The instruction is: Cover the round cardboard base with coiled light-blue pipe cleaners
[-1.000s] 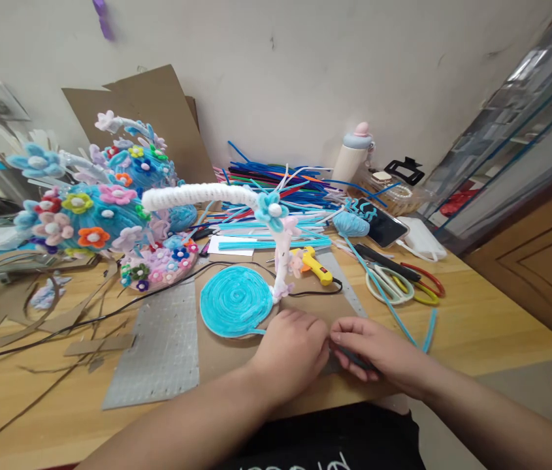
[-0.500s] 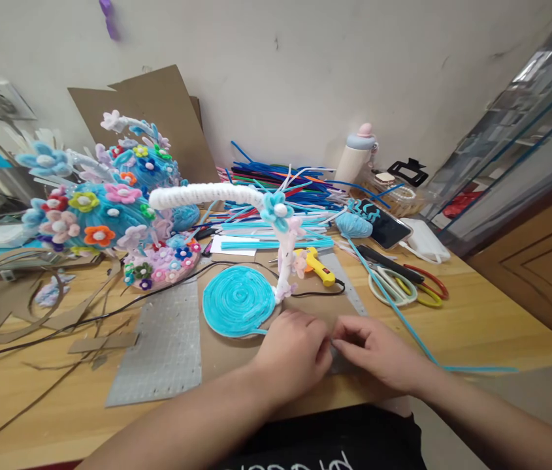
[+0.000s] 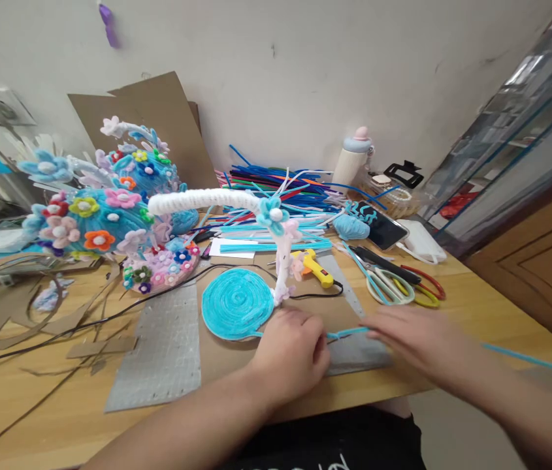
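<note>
A round base (image 3: 237, 304) covered in a flat spiral of turquoise yarn lies on brown cardboard. From its lower right edge a turquoise yarn strand (image 3: 349, 333) runs out to the right. My left hand (image 3: 289, 352) is closed on this strand beside the base. Stretched between my two hands, the strand has a small kink near the left fist. My right hand (image 3: 413, 339) pinches it farther right, fingers pressed together. A white wrapped arch (image 3: 204, 198) with a blue flower (image 3: 273, 217) rises on a pale flowered stem (image 3: 283, 261) at the base's right edge.
Behind the stem lies a yellow glue gun (image 3: 317, 269); its black cable crosses the table. Scissors (image 3: 393, 287), a phone (image 3: 386, 228) and a yarn ball (image 3: 351, 227) lie right. Pipe cleaners (image 3: 276, 189) are piled behind. Flower-covered blue domes (image 3: 109, 219) stand left, near cardboard rings (image 3: 6, 336).
My right hand has moved right, away from my left, and a length of strand now shows between them. The loose yarn at right has shifted. My left hand stays about in place.
</note>
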A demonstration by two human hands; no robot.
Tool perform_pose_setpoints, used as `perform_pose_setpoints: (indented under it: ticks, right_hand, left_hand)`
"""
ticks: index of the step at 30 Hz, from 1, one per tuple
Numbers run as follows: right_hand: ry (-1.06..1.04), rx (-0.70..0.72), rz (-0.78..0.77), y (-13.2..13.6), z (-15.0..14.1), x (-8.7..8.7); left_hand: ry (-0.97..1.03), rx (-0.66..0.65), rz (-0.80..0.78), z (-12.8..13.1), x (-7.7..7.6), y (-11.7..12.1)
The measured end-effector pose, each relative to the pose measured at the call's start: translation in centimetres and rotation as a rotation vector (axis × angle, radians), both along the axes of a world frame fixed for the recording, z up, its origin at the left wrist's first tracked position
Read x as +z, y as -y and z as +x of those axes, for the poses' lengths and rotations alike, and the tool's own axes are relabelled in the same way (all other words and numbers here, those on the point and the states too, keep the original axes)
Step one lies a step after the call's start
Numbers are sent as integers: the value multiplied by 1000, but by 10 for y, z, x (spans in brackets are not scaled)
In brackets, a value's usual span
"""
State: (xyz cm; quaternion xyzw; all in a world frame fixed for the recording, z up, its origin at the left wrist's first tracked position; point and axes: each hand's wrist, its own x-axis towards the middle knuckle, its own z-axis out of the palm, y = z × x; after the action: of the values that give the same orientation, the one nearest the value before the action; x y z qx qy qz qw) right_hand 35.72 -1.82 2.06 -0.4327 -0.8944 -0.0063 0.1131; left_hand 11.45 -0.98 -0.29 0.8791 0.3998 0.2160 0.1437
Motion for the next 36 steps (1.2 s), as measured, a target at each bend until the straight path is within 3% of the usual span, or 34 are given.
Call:
perform_pose_setpoints:
  ticks: [4, 7, 10, 15, 19, 22, 23, 24, 25, 26, 27, 32, 36]
  right_hand:
    - [78, -36, 225, 6, 48, 32]
    - [133, -72, 380, 25, 52, 41]
    - [45, 11, 362, 42, 29, 36]
    - [39, 283, 380, 47, -16, 26]
    - [100, 401, 377, 50, -30, 27]
    - [-20, 523, 506, 50, -17, 17]
    - [-115, 506, 560, 45, -9, 11]
    - [-225, 416, 593, 38, -1, 3]
    - [-321, 234, 573, 28, 8, -6]
    - [-386, -77, 494, 15, 15, -15]
    - [-386, -257, 424, 0, 20, -24]
    - [-285, -602, 178, -63, 25, -49]
    - [-285, -700, 11, -77, 25, -53]
  left_hand:
    - [22, -69, 9, -2, 9, 3]
    - [125, -89, -52, -4, 26, 9]
    - [318, 8, -258, 5, 47, 13]
    - [735, -106, -863, 52, 65, 9]
    - [1015, -133, -1067, 77, 71, 5]
    - [1206, -69, -1096, 69, 75, 10]
    - [1265, -35, -1069, 64, 76, 13]
    - [1308, -8, -1040, 58, 77, 16]
    - [1324, 1, -1026, 52, 77, 19]
    - [1333, -7, -1020, 47, 78, 23]
    - [1329, -28, -1021, 43, 79, 26]
    - [1246, -127, -1010, 26, 99, 37]
    - [1148, -185, -996, 2, 125, 41]
